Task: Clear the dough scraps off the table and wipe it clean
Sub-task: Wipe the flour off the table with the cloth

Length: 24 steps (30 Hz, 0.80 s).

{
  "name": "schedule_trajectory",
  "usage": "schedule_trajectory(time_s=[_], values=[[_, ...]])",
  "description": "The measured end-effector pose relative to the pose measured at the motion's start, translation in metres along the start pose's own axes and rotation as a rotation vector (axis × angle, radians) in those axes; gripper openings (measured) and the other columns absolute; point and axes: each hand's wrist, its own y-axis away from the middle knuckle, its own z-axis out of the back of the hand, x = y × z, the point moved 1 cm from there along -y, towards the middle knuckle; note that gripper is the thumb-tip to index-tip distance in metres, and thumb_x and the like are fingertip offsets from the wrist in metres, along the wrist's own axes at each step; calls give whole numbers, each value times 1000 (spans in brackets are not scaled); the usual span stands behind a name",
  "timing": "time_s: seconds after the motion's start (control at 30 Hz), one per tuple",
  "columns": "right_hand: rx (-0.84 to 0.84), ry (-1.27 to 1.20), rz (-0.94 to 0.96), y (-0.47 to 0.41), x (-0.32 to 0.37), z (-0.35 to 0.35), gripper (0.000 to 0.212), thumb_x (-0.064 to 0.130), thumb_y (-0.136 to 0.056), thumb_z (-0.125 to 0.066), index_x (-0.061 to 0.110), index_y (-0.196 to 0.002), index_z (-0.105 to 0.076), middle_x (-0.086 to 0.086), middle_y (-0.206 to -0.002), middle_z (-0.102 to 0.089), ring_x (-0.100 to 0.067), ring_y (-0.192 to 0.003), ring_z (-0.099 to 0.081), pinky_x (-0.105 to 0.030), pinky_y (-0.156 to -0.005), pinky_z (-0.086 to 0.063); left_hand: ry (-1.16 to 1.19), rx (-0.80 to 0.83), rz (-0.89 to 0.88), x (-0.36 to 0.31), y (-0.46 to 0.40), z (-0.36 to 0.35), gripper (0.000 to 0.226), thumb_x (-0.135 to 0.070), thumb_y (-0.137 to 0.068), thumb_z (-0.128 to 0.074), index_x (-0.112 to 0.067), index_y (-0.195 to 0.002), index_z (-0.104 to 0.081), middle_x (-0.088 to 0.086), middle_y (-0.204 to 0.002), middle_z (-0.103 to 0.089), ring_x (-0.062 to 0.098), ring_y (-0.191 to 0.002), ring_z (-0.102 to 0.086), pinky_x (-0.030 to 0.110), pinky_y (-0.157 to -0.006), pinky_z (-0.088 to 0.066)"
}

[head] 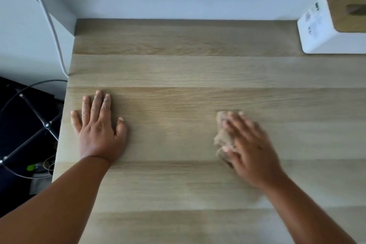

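My right hand [251, 144] presses a crumpled beige wipe [222, 138] flat against the light wooden table [178, 69], right of centre. The hand is blurred by motion, and most of the wipe is hidden under its fingers. My left hand [99, 125] lies palm down with fingers spread on the table near its left edge, holding nothing. No dough scraps show on the visible tabletop.
A white tissue box [324, 29] with a wooden lid stands at the table's far right corner against the wall. A white cable [53, 31] runs down the wall beside the table's left edge. Below that edge are black frame bars and cables [29, 125].
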Motion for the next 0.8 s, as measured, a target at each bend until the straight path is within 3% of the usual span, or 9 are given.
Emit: schedule_trajectory(time_s=[0.13, 0.23, 0.4, 0.57, 0.7, 0.8], values=[[-97, -14, -457, -22, -84, 29, 70, 51, -96, -39, 10, -151, -45, -14, -164, -35, -34, -152, -33, -55, -119, -31, 0, -2, -4, 0, -1, -1, 78, -46, -88, -40, -20, -161, -28, -2, -173, -15, 22, -160, -1, 56, -127, 0], [-159, -46, -635, -69, -88, 36, 70, 50, -93, -37, 11, -150, -46, -13, -164, -35, -35, -151, -31, -52, -122, -26, -8, 1, -7, 2, 0, -3, 78, -46, -89, -40, -22, -161, -26, -4, -173, -13, 20, -160, 1, 55, -128, 1], [-107, -9, -420, -135, -6, 21, 69, 46, -94, -41, 14, -155, -39, -13, -167, -28, -37, -153, -25, -52, -123, -25, -8, -19, -6, 3, 0, -4, 77, -46, -88, -39, -22, -161, -28, -3, -172, -16, 22, -160, -3, 55, -127, -1], [-48, 15, -125, -107, 81, -9, 73, 46, -97, -45, 14, -160, -31, -10, -171, -19, -33, -159, -11, -54, -126, -16, -10, -16, -2, 2, 0, -3, 77, -46, -88, -38, -22, -160, -28, -4, -172, -16, 21, -160, -3, 55, -128, -1], [-41, 20, 91, -36, 83, -23, 67, 41, -101, -48, 14, -160, -33, -7, -172, -17, -29, -159, -10, -54, -125, -19, -5, -14, -1, 2, 0, -3, 78, -47, -88, -38, -22, -160, -28, -3, -172, -16, 21, -160, -4, 55, -128, -1], [-46, 28, 100, 2, 47, -19, 66, 45, -101, -48, 17, -159, -35, -2, -172, -18, -27, -159, -12, -55, -123, -25, -10, -14, -3, 2, 0, -3, 77, -47, -88, -38, -22, -160, -28, -3, -172, -16, 21, -160, -3, 55, -128, -1]])
